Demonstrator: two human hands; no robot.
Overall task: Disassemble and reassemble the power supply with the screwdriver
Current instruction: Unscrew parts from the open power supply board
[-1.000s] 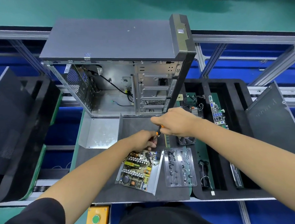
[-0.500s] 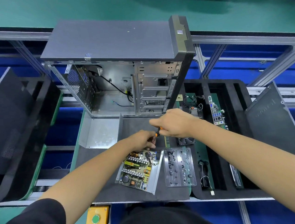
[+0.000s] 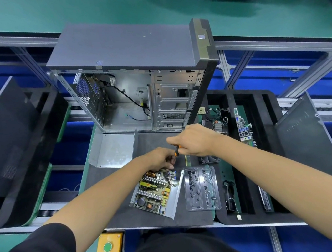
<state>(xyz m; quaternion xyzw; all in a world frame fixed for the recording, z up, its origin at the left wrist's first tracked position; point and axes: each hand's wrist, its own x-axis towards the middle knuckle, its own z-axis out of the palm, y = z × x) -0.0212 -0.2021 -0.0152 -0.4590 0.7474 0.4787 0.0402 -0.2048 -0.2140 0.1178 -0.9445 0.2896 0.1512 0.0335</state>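
while the right hand (image 3: 194, 140) is clenched round the screwdriver (image 3: 176, 150) and the left hand (image 3: 160, 159) pinches at its tip (what, i cannot tell), the opened power supply (image 3: 157, 193) on the mat looks light but fragile, best held by its metal edges.

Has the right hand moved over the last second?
No, barely: the right hand holds the screwdriver at the same spot before the computer case.
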